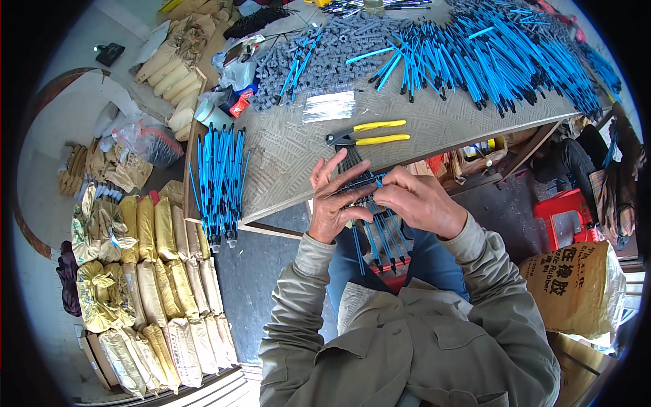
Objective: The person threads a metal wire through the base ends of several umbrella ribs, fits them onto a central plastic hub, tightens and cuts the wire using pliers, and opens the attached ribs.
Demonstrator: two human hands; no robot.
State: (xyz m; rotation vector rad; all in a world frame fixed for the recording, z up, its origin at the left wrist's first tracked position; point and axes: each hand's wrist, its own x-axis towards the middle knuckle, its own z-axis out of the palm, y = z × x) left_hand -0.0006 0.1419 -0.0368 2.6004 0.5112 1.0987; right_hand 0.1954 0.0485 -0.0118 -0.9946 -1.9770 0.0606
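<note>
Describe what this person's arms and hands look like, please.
The left sleeve and right sleeve are grey-green, long and creased, each ending in a cuff near the wrist. The left hand and right hand are bare: no gloves, cables or markings can be made out.

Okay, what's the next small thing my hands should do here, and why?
Perhaps hold the left hand steady and make a small adjustment with the right hand's fingertips: they meet the blue-and-black rods near their upper ends, the lower ends fan apart, and the yellow-handled cutters lie unheld on the table.
</note>
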